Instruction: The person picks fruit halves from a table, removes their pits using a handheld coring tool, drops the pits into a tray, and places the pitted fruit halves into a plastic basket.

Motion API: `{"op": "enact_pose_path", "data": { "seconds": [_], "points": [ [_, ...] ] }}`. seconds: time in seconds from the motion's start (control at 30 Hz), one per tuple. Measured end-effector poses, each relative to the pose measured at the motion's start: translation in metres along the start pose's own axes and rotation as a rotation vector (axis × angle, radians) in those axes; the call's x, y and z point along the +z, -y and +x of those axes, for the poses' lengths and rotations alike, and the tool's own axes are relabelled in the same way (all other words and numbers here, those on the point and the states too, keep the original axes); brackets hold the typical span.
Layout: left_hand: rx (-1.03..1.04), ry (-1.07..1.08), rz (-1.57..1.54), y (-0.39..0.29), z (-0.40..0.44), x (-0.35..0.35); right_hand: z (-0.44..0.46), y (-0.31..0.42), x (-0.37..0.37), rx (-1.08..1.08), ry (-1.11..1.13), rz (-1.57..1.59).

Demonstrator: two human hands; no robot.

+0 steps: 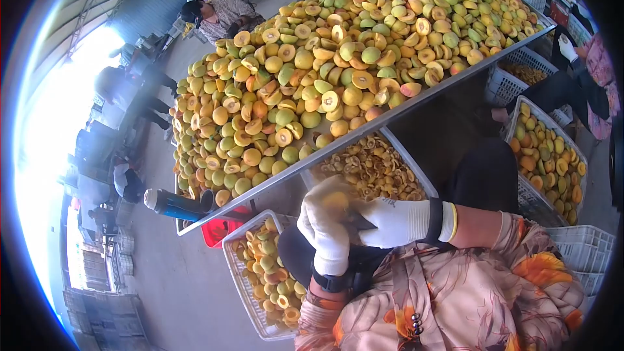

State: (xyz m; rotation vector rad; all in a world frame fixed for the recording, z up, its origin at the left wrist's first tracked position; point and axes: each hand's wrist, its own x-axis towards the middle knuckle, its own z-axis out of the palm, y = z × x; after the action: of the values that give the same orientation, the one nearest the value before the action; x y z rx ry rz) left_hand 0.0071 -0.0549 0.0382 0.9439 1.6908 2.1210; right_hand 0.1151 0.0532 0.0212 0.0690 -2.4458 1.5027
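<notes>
Both of my hands wear white gloves and meet above the crate of scraps, in front of my lap. My left hand (323, 224) is closed around a yellow peach half (337, 202), which is blurred by motion. My right hand (396, 222) is closed and pressed against it from the right. A dark shape shows between the hands, but I cannot make out what the right fingers hold. Just beyond them, a crate of brownish-yellow scraps (374, 169) sits under the table edge. Heaped on the metal-edged table (364, 131) are many halved yellow-green peaches (286, 84).
Left of my knee stands a white crate (235, 273) of fruit halves, with a red container (218, 233) behind it. A blue flask (172, 203) rests at the table corner. To the right are another fruit crate (580, 185) and stacked crates (582, 247). A co-worker (224, 16) sits across the table.
</notes>
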Motion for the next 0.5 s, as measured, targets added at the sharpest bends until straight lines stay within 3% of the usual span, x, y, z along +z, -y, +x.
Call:
{"op": "enact_pose_path", "data": {
  "seconds": [0.03, 0.1, 0.3, 0.37, 0.43, 0.5],
  "points": [
    [-0.013, 0.023, -0.004, 0.005, 0.001, -0.004, 0.003, -0.01, 0.003, -0.133, -0.038, -0.017],
    [-0.053, 0.081, -0.053, 0.007, 0.004, -0.005, 0.005, -0.017, 0.0, -0.166, 0.018, 0.083],
    [-0.179, 0.235, -0.054, -0.007, 0.019, -0.002, 0.003, 0.002, -0.027, 0.374, 0.457, 0.895],
    [-0.266, 0.214, -0.313, 0.006, 0.018, -0.002, 0.002, 0.003, -0.029, 0.52, 0.582, 1.327],
    [-0.339, 0.211, -0.673, 0.013, 0.016, 0.002, 0.003, -0.004, -0.021, 0.446, 0.688, 1.389],
    [-0.237, -0.032, -0.193, 0.027, 0.016, -0.016, 0.004, -0.009, -0.02, 0.426, 0.755, 1.401]
  ]
}}
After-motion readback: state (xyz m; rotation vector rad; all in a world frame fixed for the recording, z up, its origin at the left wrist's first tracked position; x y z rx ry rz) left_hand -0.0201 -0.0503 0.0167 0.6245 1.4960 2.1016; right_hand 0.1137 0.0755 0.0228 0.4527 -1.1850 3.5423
